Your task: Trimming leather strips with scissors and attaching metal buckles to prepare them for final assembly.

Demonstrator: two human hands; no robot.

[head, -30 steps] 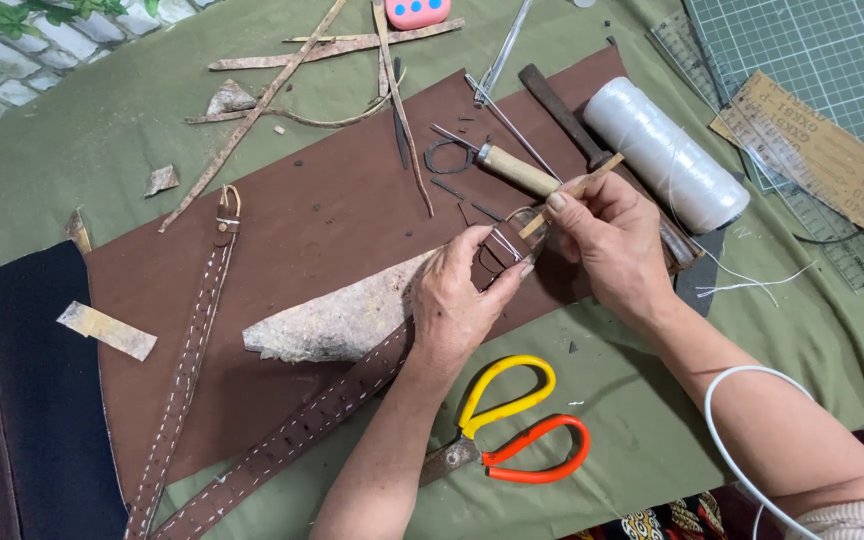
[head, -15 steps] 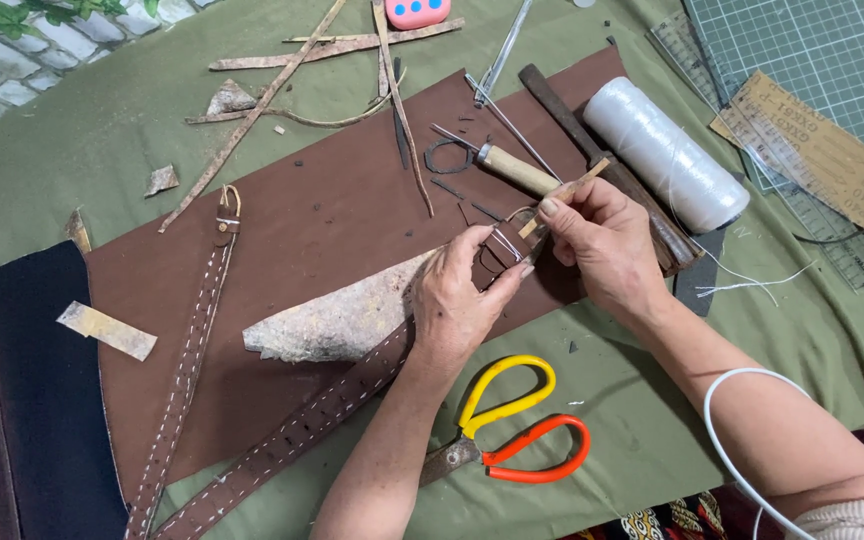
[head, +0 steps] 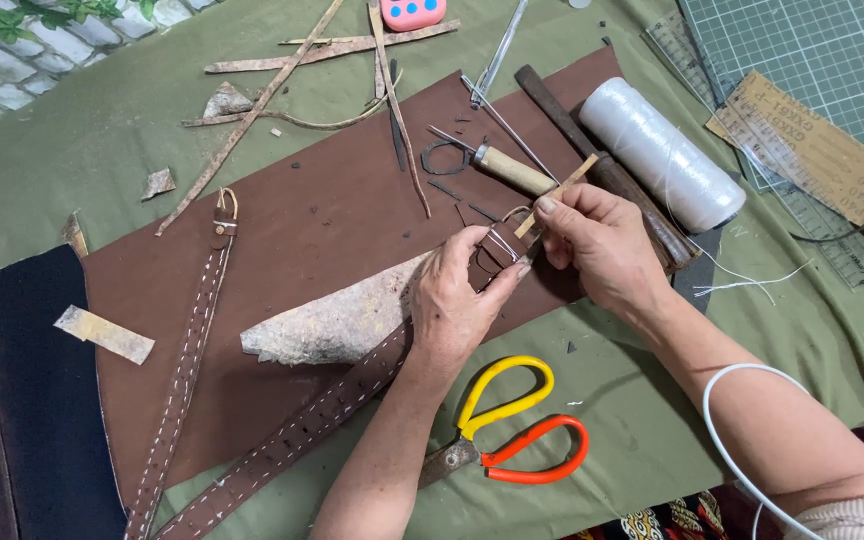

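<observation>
green cloth table [head: 102, 130] | left hand [head: 457, 305] fingers pinching brown strap [head: 332, 400] | right hand [head: 602, 245] fingers pinching buckle [head: 512, 230]

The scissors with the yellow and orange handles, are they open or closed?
Closed, mostly. The scissors lie flat on the green cloth, handle loops close together, blades meeting under the left forearm.

Right hand [head: 607, 250] slightly lower on the strap [head: 302, 420] end.

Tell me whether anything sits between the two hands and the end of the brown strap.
Nothing visible does. The left hand and right hand both already grip the end of the brown strap, with a metal buckle between the fingers.
</observation>
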